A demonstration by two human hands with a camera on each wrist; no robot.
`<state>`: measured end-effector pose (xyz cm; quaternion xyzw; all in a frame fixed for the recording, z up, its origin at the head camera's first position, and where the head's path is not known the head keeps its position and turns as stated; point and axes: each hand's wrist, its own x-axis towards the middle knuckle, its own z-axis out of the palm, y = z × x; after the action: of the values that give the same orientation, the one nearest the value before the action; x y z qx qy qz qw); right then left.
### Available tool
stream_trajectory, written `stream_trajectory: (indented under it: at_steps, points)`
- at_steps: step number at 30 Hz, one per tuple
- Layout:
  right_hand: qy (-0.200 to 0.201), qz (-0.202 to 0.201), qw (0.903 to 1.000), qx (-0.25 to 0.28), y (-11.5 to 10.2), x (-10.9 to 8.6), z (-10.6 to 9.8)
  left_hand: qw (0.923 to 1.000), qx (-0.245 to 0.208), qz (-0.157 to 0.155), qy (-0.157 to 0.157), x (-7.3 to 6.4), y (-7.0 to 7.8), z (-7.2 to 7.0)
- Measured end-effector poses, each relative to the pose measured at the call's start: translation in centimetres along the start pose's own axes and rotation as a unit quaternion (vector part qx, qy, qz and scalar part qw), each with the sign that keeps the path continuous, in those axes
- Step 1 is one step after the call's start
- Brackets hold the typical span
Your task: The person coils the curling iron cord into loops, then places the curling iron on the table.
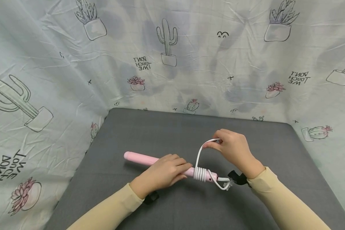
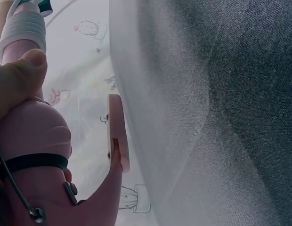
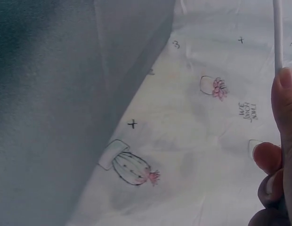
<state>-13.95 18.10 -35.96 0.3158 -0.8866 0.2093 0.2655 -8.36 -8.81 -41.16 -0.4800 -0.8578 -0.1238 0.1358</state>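
Note:
A pink curling iron (image 1: pixel 141 158) is held above the grey table, its barrel pointing left. My left hand (image 1: pixel 165 171) grips it around the middle. In the left wrist view, the thumb (image 2: pixel 30 63) lies along the handle and a pink lever (image 2: pixel 117 132) sticks out near the palm. White cord coils (image 1: pixel 200 174) wrap the handle's right end. From them a length of cord (image 1: pixel 198 155) rises to my right hand (image 1: pixel 234 148), which pinches it between thumb and fingers. A cord loop (image 1: pixel 222 187) hangs at the iron's tail, beside a clear plastic bit.
The grey table (image 1: pixel 161 127) spreads beneath both hands. A cloth (image 1: pixel 189 48) printed with cacti hangs behind it and along the sides. Black wrist mounts (image 1: pixel 238 178) sit on both wrists.

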Motion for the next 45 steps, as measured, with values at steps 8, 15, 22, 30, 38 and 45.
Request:
stream_trajectory:
  at_steps: [8,15,22,30,38,45]
  points:
    - [-0.043,0.054,0.9976,0.007,0.6,-0.6,0.9,0.9998,-0.003,0.007,0.018,-0.1,0.0,0.0]
    - [-0.104,0.128,0.9853,0.044,1.0,-1.2,1.9,0.9989,-0.016,0.014,0.043,-0.2,-0.1,0.0]
    - [-0.162,0.175,0.9684,0.073,0.5,-1.9,2.8,0.9953,-0.034,0.028,0.086,-0.3,-0.3,0.1]
    - [-0.19,0.15,0.9633,0.115,-0.6,-2.8,3.9,0.9898,-0.069,0.013,0.124,-0.2,-0.2,-0.4]
    - [-0.129,0.053,0.9818,0.129,-1.8,-3.9,4.8,0.9802,-0.089,-0.055,0.168,0.1,-0.4,-0.6]
    - [-0.177,0.108,0.9691,0.133,-1.4,-5.0,6.2,0.9703,-0.119,-0.128,0.168,0.2,-0.4,-0.9]
